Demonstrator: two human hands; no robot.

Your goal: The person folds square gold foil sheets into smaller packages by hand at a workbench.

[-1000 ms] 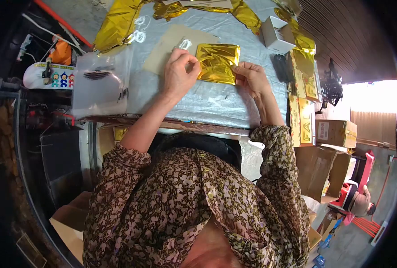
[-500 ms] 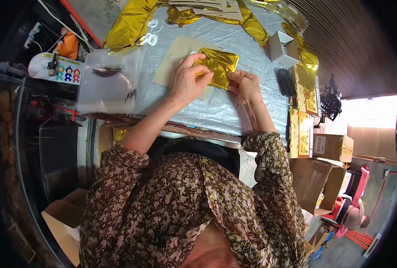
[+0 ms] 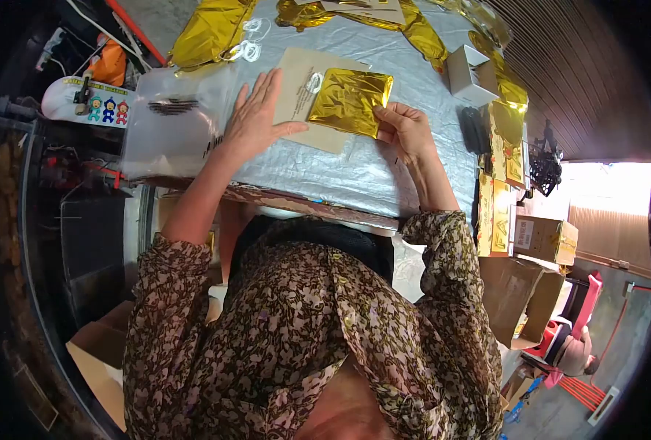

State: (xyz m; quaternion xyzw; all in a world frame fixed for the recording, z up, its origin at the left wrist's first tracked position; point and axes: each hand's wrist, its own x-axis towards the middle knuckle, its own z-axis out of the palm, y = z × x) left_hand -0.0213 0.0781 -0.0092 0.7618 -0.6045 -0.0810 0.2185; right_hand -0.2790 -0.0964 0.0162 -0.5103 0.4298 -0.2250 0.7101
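A folded gold foil square (image 3: 351, 101) lies over the right part of a tan cardboard sheet (image 3: 293, 89). My right hand (image 3: 407, 130) pinches the foil's right edge between thumb and fingers. Left of the foil, a small coil of white string (image 3: 314, 82) rests on the cardboard. My left hand (image 3: 256, 121) holds nothing; its fingers are stretched out and its thumb reaches over the cardboard's lower left edge. Beneath everything is a silvery sheet covering the table (image 3: 318, 176).
Clear plastic bags (image 3: 168, 139) lie at the left, with white string loops (image 3: 246, 50) and gold foil (image 3: 212, 33) behind. A white box (image 3: 472, 75) and a black object (image 3: 473, 129) stand right. Cardboard boxes (image 3: 520, 297) and another person (image 3: 573, 353) are at the far right.
My left hand has let go of the foil, moved left and spread its fingers. The foil now lies flatter, and the white string beside it shows more fully.
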